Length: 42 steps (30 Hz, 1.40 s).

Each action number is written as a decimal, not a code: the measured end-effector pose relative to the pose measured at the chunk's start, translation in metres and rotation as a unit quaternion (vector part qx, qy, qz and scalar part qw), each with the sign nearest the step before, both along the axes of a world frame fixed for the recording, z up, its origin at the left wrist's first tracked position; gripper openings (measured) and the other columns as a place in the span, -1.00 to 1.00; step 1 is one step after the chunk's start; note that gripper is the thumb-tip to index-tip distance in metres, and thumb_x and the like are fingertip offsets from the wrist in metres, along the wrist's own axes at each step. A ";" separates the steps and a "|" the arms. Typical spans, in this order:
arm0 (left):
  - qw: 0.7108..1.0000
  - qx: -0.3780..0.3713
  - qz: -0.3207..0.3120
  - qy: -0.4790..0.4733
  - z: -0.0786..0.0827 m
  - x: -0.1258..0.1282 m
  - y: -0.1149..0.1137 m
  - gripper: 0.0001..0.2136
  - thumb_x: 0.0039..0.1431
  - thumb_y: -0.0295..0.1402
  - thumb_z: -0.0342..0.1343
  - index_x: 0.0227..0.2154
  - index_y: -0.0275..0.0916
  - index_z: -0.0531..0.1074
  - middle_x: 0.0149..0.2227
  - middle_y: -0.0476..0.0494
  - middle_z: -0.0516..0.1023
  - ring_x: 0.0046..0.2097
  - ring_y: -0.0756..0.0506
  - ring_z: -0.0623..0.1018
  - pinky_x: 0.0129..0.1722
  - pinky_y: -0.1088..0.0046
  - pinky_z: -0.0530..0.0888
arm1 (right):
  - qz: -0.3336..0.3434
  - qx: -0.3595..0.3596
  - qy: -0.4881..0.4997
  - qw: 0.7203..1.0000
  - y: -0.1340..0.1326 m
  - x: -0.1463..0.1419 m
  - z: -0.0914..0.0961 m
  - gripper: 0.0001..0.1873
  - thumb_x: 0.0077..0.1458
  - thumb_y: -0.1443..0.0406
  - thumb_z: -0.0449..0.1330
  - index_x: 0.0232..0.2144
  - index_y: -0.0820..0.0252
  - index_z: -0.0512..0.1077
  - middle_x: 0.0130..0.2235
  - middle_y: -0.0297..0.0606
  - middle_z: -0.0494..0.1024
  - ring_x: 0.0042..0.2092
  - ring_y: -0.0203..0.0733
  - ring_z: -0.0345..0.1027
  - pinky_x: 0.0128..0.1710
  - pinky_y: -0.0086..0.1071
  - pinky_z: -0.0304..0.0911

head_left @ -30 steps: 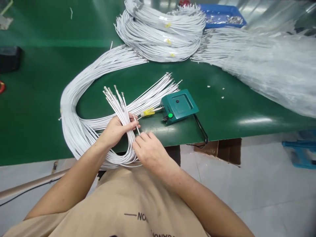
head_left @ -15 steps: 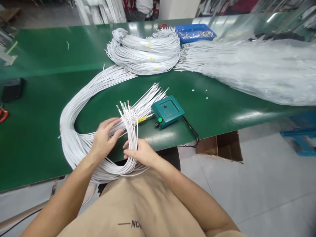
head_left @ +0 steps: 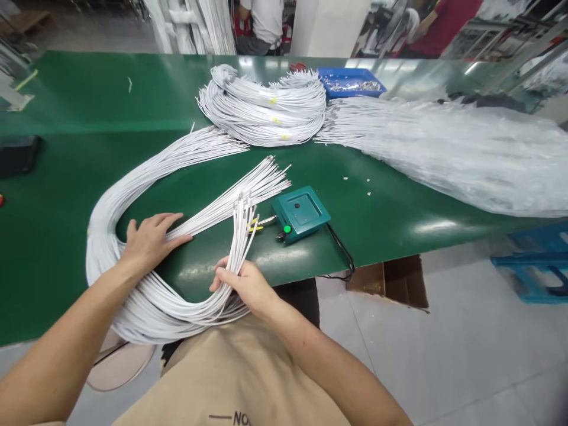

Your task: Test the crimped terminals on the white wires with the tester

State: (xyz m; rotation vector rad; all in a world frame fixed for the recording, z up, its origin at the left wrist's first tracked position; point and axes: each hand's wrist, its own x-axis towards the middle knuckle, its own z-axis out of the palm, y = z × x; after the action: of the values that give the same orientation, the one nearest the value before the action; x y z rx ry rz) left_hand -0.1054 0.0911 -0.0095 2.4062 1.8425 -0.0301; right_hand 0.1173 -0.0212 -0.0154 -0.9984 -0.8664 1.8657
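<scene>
Set further left than half a second ago, away from the raised wire ends, in the head view: left hand [head_left: 148,239], fingers spread wide over lying wires [head_left: 222,204]. Closed in right hand [head_left: 251,289]: bunch of white wires [head_left: 241,239], ends up, near the teal box [head_left: 302,210] on the green table [head_left: 399,201]. Could snag on the metal rod [head_left: 267,220] from leaning too close, or fan apart from a slack grip.

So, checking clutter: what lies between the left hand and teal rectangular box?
The head view shows green tabletop, thin white wires, then a yellow-tipped silvery rod.
</scene>
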 end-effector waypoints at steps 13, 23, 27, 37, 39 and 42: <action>0.703 -0.376 0.063 -0.600 0.045 0.093 -0.039 -0.52 -0.01 -0.11 0.22 -0.05 -0.23 0.42 -0.16 -0.28 0.57 -0.44 -0.06 0.53 -0.57 0.49 0.42 | 0.062 0.035 -0.106 0.992 0.014 -0.008 0.009 -0.66 0.07 0.07 0.14 -0.40 0.27 0.45 -0.46 -0.27 0.53 -0.40 -0.26 0.38 -0.29 -0.37 0.29; 0.610 -0.313 0.139 -0.714 0.029 0.112 -0.054 -0.74 -0.04 -0.26 0.28 -0.30 -0.29 0.47 -0.38 -0.04 0.53 -0.35 0.02 0.50 -0.33 0.53 0.44 | -0.123 0.099 -0.261 0.952 0.041 0.045 0.051 -0.77 0.02 0.15 0.19 -0.37 0.20 0.45 -0.48 -0.39 0.46 -0.47 -0.37 0.26 -0.42 -0.44 0.21; 0.638 -0.316 0.141 -0.688 0.031 0.113 -0.062 -0.70 -0.01 -0.22 0.26 -0.24 -0.28 0.46 -0.37 -0.07 0.54 -0.33 -0.02 0.51 -0.30 0.46 0.43 | -0.152 0.092 -0.180 0.967 0.053 0.037 0.053 -0.78 -0.07 0.19 0.27 -0.40 0.21 0.43 -0.43 -0.39 0.45 -0.47 -0.41 0.23 -0.46 -0.49 0.20; 0.679 -0.233 0.137 -0.683 0.028 0.108 -0.058 -0.76 -0.11 -0.30 0.30 -0.46 -0.26 0.34 -0.49 0.06 0.38 -0.48 0.07 0.35 -0.44 0.54 0.29 | -0.143 0.064 -0.150 0.976 0.047 0.026 0.046 -0.81 -0.09 0.20 0.28 -0.45 0.20 0.42 -0.48 -0.44 0.42 -0.51 -0.43 0.17 -0.46 -0.48 0.15; 0.691 -0.234 0.131 -0.671 0.029 0.108 -0.058 -0.76 -0.09 -0.29 0.28 -0.45 -0.26 0.34 -0.45 0.04 0.40 -0.45 0.05 0.38 -0.41 0.52 0.31 | -0.149 0.058 -0.157 0.974 0.048 0.027 0.043 -0.80 -0.09 0.20 0.28 -0.44 0.21 0.44 -0.49 -0.42 0.42 -0.50 -0.42 0.16 -0.47 -0.48 0.13; 0.705 -0.234 0.125 -0.657 0.029 0.107 -0.058 -0.75 -0.07 -0.28 0.27 -0.42 -0.25 0.31 -0.40 0.00 0.43 -0.41 0.03 0.41 -0.38 0.49 0.34 | -0.148 0.055 -0.132 0.979 0.049 0.026 0.038 -0.83 -0.07 0.21 0.25 -0.46 0.22 0.45 -0.50 -0.40 0.40 -0.49 -0.41 0.14 -0.47 -0.47 0.08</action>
State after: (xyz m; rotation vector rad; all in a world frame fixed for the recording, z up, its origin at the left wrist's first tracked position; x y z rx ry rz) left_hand 0.0012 0.0333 0.0194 1.0948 1.1210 0.8695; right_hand 0.1435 0.0275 0.0229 -1.2511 -0.9089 1.4417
